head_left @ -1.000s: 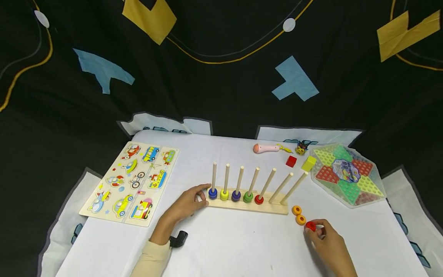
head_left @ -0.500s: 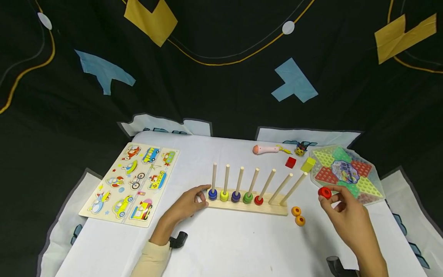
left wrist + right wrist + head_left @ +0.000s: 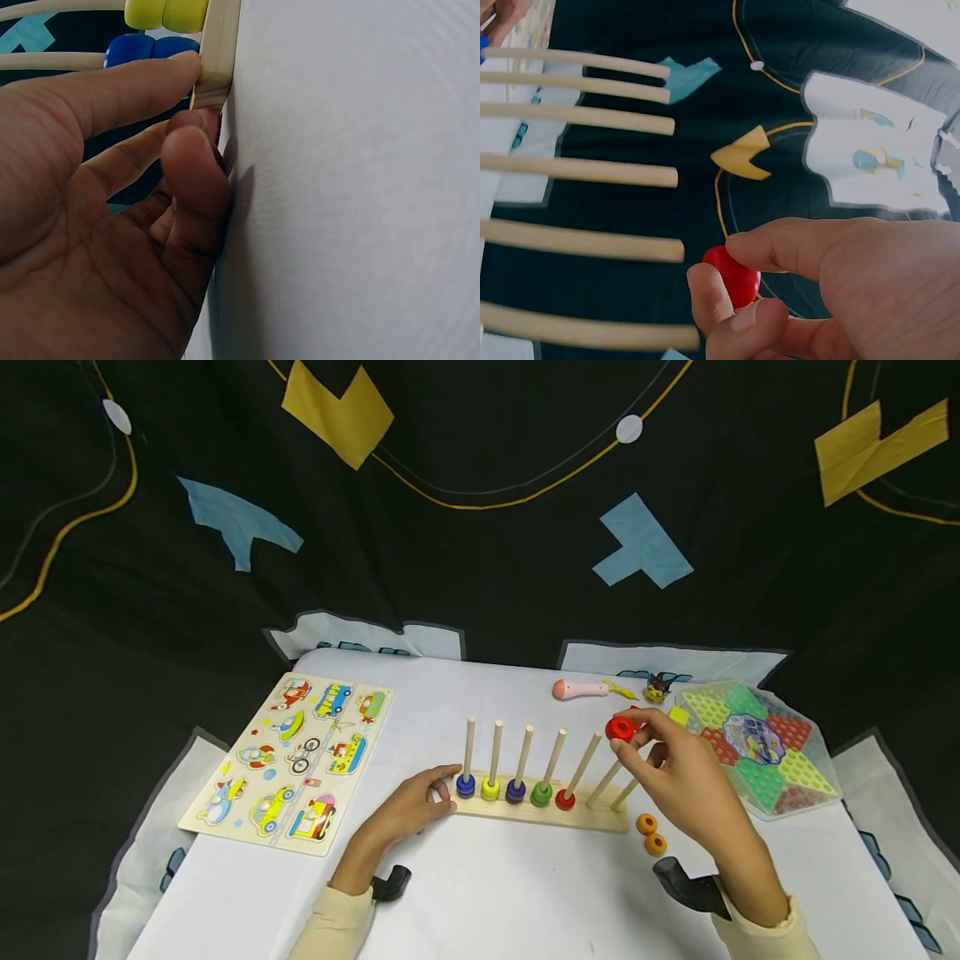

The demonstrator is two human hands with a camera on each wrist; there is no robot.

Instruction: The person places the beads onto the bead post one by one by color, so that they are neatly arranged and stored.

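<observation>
A wooden peg stand (image 3: 495, 806) with a row of upright pegs lies mid-table. Blue, yellow, purple, green and red beads sit low on separate pegs; the two rightmost pegs carry no visible beads. My left hand (image 3: 412, 802) holds the stand's left end, fingertips against the wood beside the blue beads (image 3: 131, 51). Between thumb and fingers, my right hand (image 3: 678, 768) pinches a red bead (image 3: 619, 728) in the air, near the tops of the right-hand pegs. In the right wrist view, the bead (image 3: 733, 276) is apart from the peg tips.
Two orange beads (image 3: 651, 833) lie off the stand's right end. A vehicle puzzle board (image 3: 300, 760) is on the left. At back right are a pink toy microphone (image 3: 581, 690), a small figure (image 3: 656, 687), a yellow block (image 3: 678, 716) and a star-patterned game board (image 3: 757, 747).
My right hand has lifted the red bead from beside the orange ones and carried it up, then left toward the pegs. The left hand stays at the stand's end.
</observation>
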